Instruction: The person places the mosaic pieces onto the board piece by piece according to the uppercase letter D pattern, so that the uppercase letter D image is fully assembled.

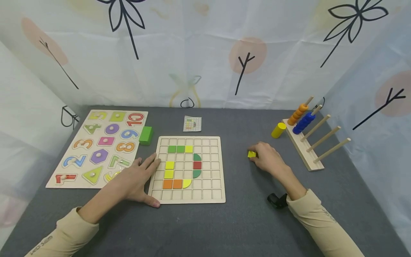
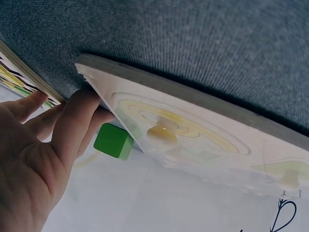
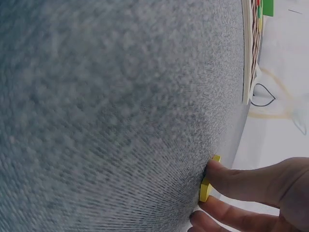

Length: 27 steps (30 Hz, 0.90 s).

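Note:
A wooden grid board (image 1: 210, 195) lies in the middle of the dark table, with green, yellow, orange and red tiles set in some of its squares. My left hand (image 1: 138, 180) rests along its left edge, fingers spread and thumb at the lower left corner. To the right of the board, my right hand (image 1: 267, 157) pinches a small yellow block (image 1: 252, 154) low over the table. The right wrist view shows that yellow block (image 3: 205, 190) between thumb and fingers, partly covered by the thumb.
A number-and-shape puzzle board (image 1: 81, 146) lies at the left, a green block (image 1: 146, 135) at its right edge. Behind the grid board is a small pattern card (image 1: 192, 124). A yellow cylinder (image 1: 278, 130) stands near a pegged bead rack (image 1: 303, 150). A black object (image 1: 277, 201) lies by the right sleeve.

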Tool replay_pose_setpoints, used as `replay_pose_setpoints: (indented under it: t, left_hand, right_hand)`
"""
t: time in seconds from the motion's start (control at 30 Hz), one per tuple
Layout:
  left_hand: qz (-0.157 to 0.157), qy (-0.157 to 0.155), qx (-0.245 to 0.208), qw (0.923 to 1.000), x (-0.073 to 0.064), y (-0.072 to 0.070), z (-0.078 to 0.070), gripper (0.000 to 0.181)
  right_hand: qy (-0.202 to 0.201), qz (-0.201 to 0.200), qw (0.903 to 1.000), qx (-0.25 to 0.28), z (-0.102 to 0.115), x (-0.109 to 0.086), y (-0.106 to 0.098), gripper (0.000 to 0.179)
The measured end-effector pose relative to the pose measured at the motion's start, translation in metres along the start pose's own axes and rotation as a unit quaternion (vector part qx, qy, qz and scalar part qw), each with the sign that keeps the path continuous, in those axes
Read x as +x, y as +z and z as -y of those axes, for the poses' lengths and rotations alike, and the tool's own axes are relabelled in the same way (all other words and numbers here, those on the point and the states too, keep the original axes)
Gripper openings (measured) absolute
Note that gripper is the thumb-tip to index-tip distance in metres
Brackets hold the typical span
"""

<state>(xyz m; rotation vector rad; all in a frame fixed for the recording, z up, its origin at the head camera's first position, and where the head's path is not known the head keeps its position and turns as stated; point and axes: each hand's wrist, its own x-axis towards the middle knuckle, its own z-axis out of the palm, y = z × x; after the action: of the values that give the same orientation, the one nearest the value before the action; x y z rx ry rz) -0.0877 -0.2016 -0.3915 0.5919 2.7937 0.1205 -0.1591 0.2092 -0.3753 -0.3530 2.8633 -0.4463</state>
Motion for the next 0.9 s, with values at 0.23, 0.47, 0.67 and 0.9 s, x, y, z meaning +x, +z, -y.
replay_pose_setpoints:
  t: [0.23,0.47,0.67,0.9]
  left_hand:
    - [0.003,-0.001,0.001,1.0000,0.000,0.000,0.000,0.136]
    - [0.001,0.000,0.004,1.0000,0.000,0.000,-0.001,0.136]
    - [0.010,-0.005,0.003,0.9999,0.000,0.001,-0.001,0.136]
    - [0.007,-0.005,0.004,1.0000,0.001,0.001,-0.001,0.137]
  right_hand:
    - [-0.007,-0.005,1.0000,0.001,0.001,-0.002,0.003,0.029]
    - [-0.021,-0.012,0.9997,-0.008,0.011,0.000,0.007,0.028]
    - [-0.037,-0.020,0.9990,-0.012,0.026,0.001,0.008,0.028]
    - [-0.065,-0.026,0.9975,-0.012,0.040,0.003,0.010,0.028]
